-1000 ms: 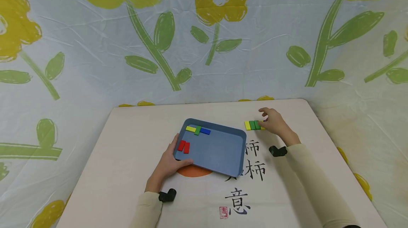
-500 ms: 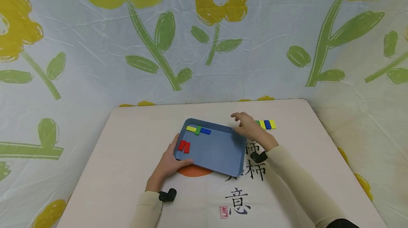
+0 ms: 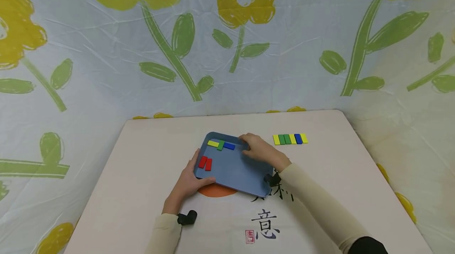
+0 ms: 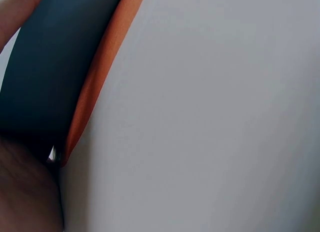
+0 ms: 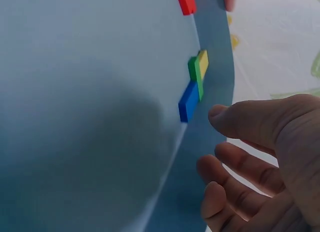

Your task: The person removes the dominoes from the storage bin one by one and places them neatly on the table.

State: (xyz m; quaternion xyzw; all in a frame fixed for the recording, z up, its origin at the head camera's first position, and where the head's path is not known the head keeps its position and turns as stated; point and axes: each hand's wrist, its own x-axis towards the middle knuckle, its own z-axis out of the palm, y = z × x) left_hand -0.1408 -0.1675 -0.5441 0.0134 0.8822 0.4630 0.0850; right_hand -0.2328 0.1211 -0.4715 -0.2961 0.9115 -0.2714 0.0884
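Observation:
A blue-grey tray (image 3: 238, 175) lies at a slant on the table. My left hand (image 3: 187, 181) holds its near left corner, thumb on the front rim and fingers along the left side. Over the tray's far right part is my right hand (image 3: 262, 149), fingers apart and nothing between them, close to the far rim. Inside the tray, a yellow block (image 3: 213, 143), a green block (image 3: 220, 145) and a blue block (image 3: 229, 146) touch along the far wall. Two red blocks (image 3: 208, 164) lie at the left. In the right wrist view, the thumb is near the blue block (image 5: 188, 101).
Right of the tray, a row of several yellow, green and blue blocks (image 3: 287, 139) lies on the table (image 3: 142, 159). Black characters (image 3: 264, 224) and an orange shape (image 3: 217, 190) mark the white table covering. A flowered cloth (image 3: 295, 56) hangs behind.
My right hand has moved left from the row of blocks to above the tray's far rim, uncovering the row. The left hand and tray have stayed put.

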